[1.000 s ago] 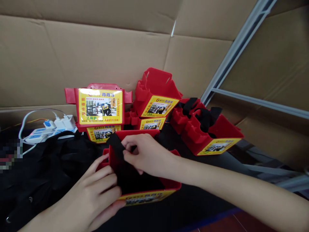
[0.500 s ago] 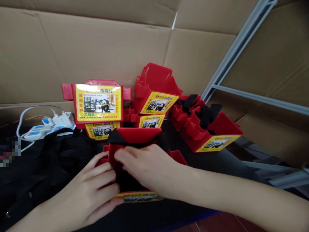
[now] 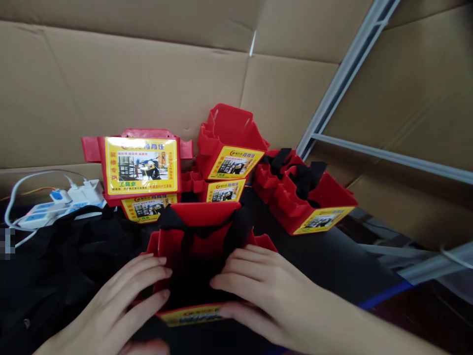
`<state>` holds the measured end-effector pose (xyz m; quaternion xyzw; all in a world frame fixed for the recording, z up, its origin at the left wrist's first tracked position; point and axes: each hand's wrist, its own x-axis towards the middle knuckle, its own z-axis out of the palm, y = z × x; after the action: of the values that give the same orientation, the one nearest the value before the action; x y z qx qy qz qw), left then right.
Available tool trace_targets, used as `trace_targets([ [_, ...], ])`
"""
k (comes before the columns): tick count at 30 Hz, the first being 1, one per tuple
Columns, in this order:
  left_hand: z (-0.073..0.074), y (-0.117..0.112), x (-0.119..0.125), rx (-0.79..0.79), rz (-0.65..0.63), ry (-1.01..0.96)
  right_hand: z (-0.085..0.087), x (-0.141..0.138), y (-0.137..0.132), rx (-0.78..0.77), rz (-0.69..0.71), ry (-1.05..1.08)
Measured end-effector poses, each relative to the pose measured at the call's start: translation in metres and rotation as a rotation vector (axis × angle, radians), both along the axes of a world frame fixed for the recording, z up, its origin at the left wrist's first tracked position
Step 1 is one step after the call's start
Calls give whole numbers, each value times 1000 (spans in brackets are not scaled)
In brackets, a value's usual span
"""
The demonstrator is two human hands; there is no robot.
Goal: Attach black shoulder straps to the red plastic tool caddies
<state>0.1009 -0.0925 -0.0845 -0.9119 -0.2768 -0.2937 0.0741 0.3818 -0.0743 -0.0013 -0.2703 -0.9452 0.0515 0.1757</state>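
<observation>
A red plastic tool box [image 3: 201, 217] with a yellow label on its front sits on black cloth right before me. A black strap [image 3: 173, 218] runs across its top and down inside. My left hand [image 3: 123, 296] grips the box's left wall, fingers curled over it. My right hand [image 3: 254, 283] holds the right side, fingers reaching over the rim and thumb under the label edge.
More red boxes with yellow labels are piled behind: one upright [image 3: 140, 165], a stack [image 3: 227, 145], and two with black straps at right [image 3: 312, 199]. A white power strip [image 3: 55, 204] lies at left. Cardboard walls [image 3: 111, 84] and a grey metal frame [image 3: 343, 74] stand behind.
My right hand left the strap at the box's top left corner and moved to its right side. The left hand slid lower on the left wall. The view shifted slightly.
</observation>
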Motion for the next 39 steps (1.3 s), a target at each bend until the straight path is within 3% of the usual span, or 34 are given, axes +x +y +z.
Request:
trace_targets([
  [4, -13, 6, -14, -93, 60, 1, -33, 23, -15, 224, -89, 307],
  [8, -18, 11, -17, -141, 90, -39, -49, 20, -23, 301, -129, 250],
  [13, -29, 7, -21, -131, 210, 40, -47, 20, -22, 296, -157, 208],
  [16, -32, 5, -18, -107, 233, -32, -41, 33, -18, 229, -132, 179],
  [20, -25, 8, -11, -136, 204, -191, -33, 58, -15, 156, -141, 185],
  [25, -18, 13, -5, -174, 206, -158, -25, 93, -18, 90, -231, 187],
  [29, -23, 17, -2, -193, 228, -133, -9, 126, -23, 184, -286, 204],
  [31, -27, 18, -1, -197, 229, -129, 5, 144, -23, 234, -380, 246],
  [35, -35, 21, -1, -211, 231, -132, 46, 181, -7, 256, -698, 504],
  [39, -42, 23, 0, -223, 246, -145, 94, 214, 34, 266, -752, 757],
])
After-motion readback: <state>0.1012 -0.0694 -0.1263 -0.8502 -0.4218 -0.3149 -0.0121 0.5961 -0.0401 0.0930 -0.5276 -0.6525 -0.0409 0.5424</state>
